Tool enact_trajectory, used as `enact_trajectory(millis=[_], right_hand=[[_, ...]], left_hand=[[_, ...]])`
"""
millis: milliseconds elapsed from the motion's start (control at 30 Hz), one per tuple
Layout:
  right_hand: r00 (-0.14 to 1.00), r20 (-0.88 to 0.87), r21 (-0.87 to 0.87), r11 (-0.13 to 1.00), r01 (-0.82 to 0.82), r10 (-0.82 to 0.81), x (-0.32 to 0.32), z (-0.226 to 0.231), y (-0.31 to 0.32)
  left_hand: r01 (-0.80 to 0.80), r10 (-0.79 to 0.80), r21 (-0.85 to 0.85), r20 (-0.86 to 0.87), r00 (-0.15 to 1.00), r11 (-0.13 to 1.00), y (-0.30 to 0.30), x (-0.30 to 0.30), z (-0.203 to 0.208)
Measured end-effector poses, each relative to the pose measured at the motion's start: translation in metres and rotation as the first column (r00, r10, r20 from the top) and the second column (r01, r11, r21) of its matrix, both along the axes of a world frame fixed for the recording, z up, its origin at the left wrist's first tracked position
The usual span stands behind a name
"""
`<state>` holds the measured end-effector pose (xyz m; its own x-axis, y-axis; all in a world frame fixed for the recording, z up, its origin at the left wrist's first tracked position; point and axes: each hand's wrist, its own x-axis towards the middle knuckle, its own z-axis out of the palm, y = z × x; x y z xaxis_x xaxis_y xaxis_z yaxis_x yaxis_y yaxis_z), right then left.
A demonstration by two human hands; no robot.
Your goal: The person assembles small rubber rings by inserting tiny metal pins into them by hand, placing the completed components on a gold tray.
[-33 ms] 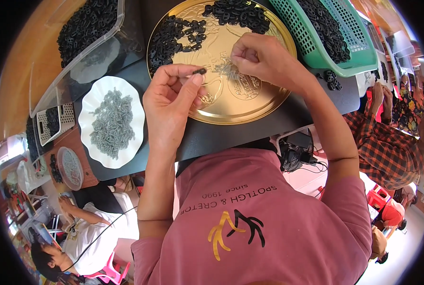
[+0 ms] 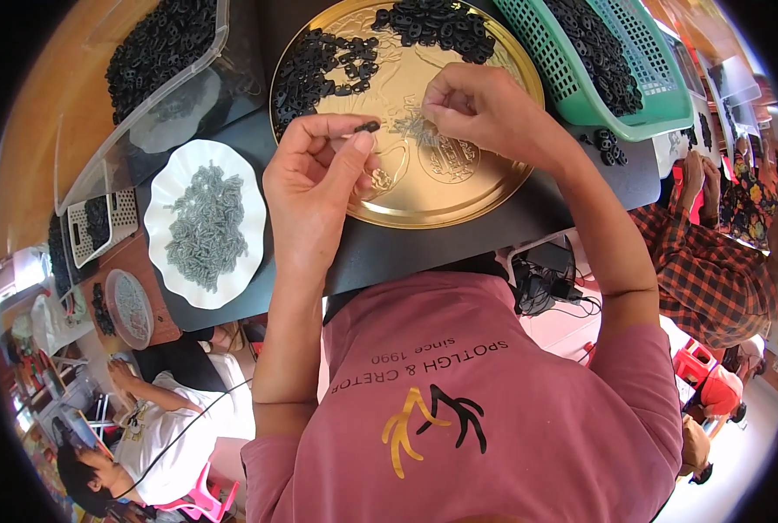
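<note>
Between the thumb and index finger of my left hand (image 2: 310, 179) is a small black plastic piece (image 2: 368, 126), apparently part of a cord lock. This hand is over the left side of a round gold tray (image 2: 467, 202). My right hand (image 2: 489, 109) has its fingertips pinched together over the tray, beside a loose bunch of thin silvery springs (image 2: 412, 126). Whatever lies in that pinch is too small to make out. Similar black pieces lie in two heaps, one at the tray's left (image 2: 315, 74) and another at its far edge (image 2: 437, 26).
Left of my forearm, a scalloped white plate (image 2: 159, 218) bears more springs (image 2: 204, 228). A clear bin (image 2: 145, 139) of black pieces stands at far left, a green basket (image 2: 550, 74) of them at far right. Several loose pieces (image 2: 611, 148) lie near it. People sit on both sides.
Hardly anything differs. Both hands keep their pinched grips, with only a very slight shift of the fingers.
</note>
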<state>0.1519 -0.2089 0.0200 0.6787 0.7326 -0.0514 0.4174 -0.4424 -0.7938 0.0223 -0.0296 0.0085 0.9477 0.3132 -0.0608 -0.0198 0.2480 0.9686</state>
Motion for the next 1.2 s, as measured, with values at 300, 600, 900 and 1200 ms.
enact_trajectory(millis=[300,600,900,1200], right_hand=[[0.796,-0.605,0.197,0.974,0.115,0.028,-0.015,0.009,0.006],[0.478,-0.874,0.258,0.915,0.31,0.085,-0.027,0.018,0.014],[0.927,-0.352,0.368,0.893,0.261,-0.125,-0.047,0.012,0.015],[0.988,0.058,0.393,0.913,0.11,-0.144,-0.038,-0.004,0.012]], left_hand=[[0.018,-0.014,-0.019,0.208,0.978,1.0,-0.017,0.01,0.001],[-0.073,0.071,0.001,0.246,0.967,0.997,-0.022,0.011,-0.004],[-0.141,0.156,-0.089,0.202,0.967,0.986,-0.027,0.014,-0.002],[-0.09,0.111,-0.289,0.056,0.992,0.953,-0.025,0.02,-0.005]])
